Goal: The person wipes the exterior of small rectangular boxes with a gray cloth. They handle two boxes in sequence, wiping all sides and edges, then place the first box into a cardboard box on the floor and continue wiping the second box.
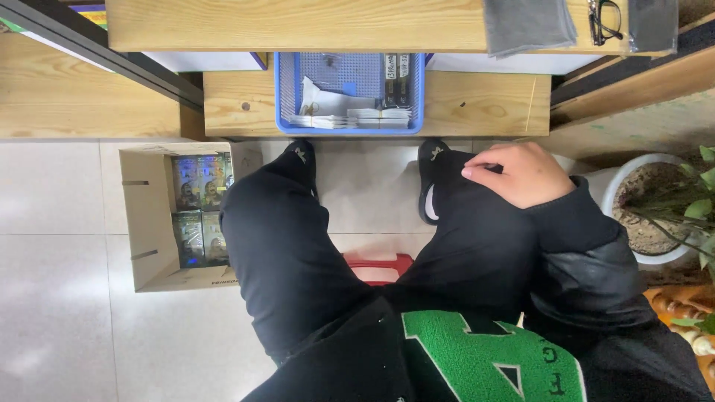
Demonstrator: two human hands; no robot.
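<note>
I look down at my own lap in black trousers, seated on a red stool (376,263). My right hand (518,173) rests on my right knee, fingers curled loosely, holding nothing. My left hand is out of sight. Ahead of my black shoes (302,152) a blue plastic basket (281,93) sits on a low wooden shelf and holds white paper slips, a grey perforated sheet and dark narrow packets. An open cardboard box (145,216) of colourful printed packets stands on the tiled floor to my left.
A wooden shelf board (298,22) above carries a grey cloth (527,24) and black eyeglasses (605,21). A white pot with a green plant (655,205) stands at the right. Pale floor tiles (59,298) spread to the left.
</note>
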